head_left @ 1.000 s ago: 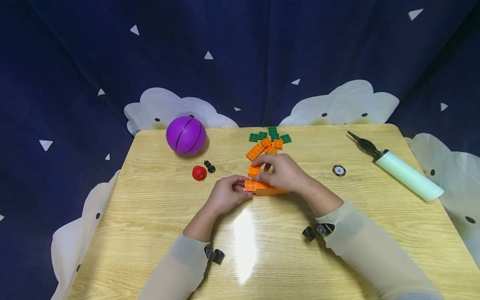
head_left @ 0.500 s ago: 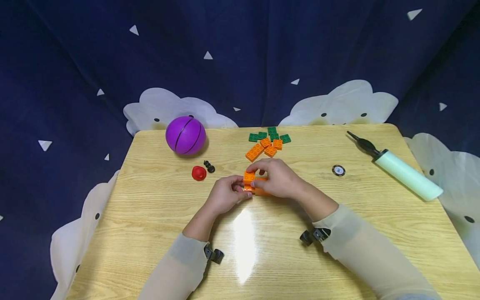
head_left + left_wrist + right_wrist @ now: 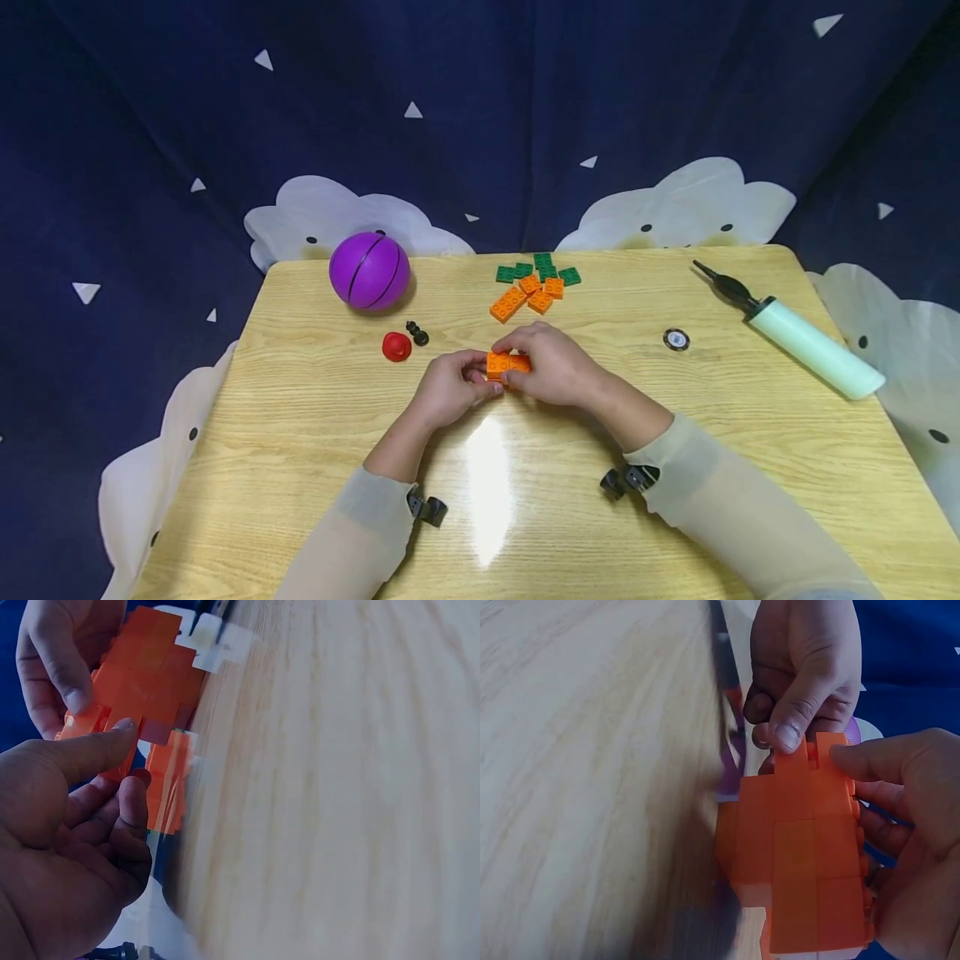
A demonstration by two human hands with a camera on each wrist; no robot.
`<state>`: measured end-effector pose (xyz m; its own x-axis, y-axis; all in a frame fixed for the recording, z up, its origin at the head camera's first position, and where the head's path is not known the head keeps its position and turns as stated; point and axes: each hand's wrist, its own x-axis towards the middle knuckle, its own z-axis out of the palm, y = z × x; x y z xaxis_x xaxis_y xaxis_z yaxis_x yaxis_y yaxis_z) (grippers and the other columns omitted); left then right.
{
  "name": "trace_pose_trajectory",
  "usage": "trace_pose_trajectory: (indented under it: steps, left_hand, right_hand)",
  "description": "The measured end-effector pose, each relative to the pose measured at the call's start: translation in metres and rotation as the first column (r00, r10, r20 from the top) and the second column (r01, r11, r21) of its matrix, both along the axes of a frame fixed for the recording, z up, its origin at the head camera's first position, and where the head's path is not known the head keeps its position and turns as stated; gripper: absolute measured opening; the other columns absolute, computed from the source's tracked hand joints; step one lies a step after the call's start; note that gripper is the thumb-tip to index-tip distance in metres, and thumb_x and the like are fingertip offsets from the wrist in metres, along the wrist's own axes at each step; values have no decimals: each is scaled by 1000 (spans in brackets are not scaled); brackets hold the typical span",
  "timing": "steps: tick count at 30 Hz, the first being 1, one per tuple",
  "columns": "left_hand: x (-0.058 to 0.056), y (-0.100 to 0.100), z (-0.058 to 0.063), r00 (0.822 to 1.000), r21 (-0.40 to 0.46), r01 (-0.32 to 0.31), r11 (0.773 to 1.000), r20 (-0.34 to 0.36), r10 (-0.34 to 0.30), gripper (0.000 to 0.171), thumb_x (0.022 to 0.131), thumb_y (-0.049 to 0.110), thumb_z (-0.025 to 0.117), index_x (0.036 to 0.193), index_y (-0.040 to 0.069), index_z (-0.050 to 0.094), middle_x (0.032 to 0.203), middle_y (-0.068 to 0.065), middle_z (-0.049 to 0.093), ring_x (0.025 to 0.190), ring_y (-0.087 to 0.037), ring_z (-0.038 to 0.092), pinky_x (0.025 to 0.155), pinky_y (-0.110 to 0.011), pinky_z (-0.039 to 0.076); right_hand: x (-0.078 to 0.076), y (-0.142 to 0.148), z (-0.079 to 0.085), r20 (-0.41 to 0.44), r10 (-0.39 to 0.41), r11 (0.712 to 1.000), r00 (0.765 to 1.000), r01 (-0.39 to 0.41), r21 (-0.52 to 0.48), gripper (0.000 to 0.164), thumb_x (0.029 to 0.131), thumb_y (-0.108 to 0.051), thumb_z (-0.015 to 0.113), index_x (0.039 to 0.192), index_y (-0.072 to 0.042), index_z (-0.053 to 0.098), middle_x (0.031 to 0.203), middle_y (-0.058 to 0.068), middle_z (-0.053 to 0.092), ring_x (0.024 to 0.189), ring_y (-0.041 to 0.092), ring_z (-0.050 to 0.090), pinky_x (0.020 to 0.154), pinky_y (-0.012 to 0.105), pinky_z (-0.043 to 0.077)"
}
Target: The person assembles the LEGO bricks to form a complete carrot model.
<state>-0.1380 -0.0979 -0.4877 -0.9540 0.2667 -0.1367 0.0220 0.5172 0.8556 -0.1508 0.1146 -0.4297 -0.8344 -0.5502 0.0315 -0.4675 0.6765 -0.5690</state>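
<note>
Orange brickwork, pinched by the left hand, was apparently gaining a brick the right hand gripped, likely needing pressing flush next.

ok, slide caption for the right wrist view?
Left hand and right hand grip an orange brick assembly, both near its upper end.
</note>
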Motion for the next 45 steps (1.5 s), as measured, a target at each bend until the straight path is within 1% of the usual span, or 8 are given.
trace_pose_trajectory:
  steps: [2,7,14,19,28,32,38,45]
  left_hand:
    - [0,1,0,1000,5,-4,1000,-2,4,46,84,23,89,123,7,72,91,2,71,79,-15,64,68,-31,53]
    - [0,2,1,1000,27,-20,999,20,20,49,85,22,88,128,5,69,99,2,72,83,-15,64,69,-30,55]
    - [0,3,3,999,35,-19,999,36,18,45,85,20,88,124,6,70,94,0,70,80,-16,63,67,-29,53]
    - [-1,3,4,999,34,-10,999,32,9,41,85,18,87,120,5,71,92,0,70,79,-15,63,68,-29,53]
    - [-1,3,6,1000,-18,13,1000,9,-13,33,86,17,86,114,6,72,85,1,68,75,-14,61,68,-30,51]
    - [0,3,6,1000,-1,24,1000,9,-24,33,86,16,86,114,5,72,86,1,69,75,-13,63,68,-29,52]
    - [0,3,6,999,19,20,1000,30,-20,37,84,18,88,115,6,72,88,1,70,74,-14,64,65,-28,52]
    - [1,2,4,999,8,22,1000,46,-22,43,84,20,88,121,6,71,91,1,71,74,-15,64,67,-30,53]
  right_hand:
    - [1,0,-2,-25,5,1000,1000,-5,3,39,89,-22,79,126,-13,74,123,3,71,117,24,60,105,43,46]
    - [2,0,-4,-75,20,1000,997,-19,12,41,89,-21,78,128,-12,74,118,1,71,115,23,60,104,42,46]
    - [1,-4,-3,-90,27,999,996,-24,34,39,87,-21,79,125,-13,76,111,-1,71,110,22,60,102,40,47]
    - [1,-6,-3,-96,18,999,995,-13,50,39,85,-19,81,123,-13,77,107,-2,71,107,21,60,99,39,47]
    - [1,-8,-6,-73,3,999,997,1,54,39,85,-21,82,123,-15,78,107,-5,70,108,20,60,102,45,43]
    - [1,-5,-5,-63,8,999,998,-5,52,38,86,-23,82,123,-16,77,110,-5,71,111,20,61,104,45,43]
    - [-3,2,-6,-62,49,998,997,-45,53,39,87,-26,84,124,-16,76,117,-3,74,116,23,61,105,45,43]
    - [-6,16,-4,15,46,999,999,-46,15,47,87,-31,86,129,-14,73,126,0,72,122,25,58,106,46,44]
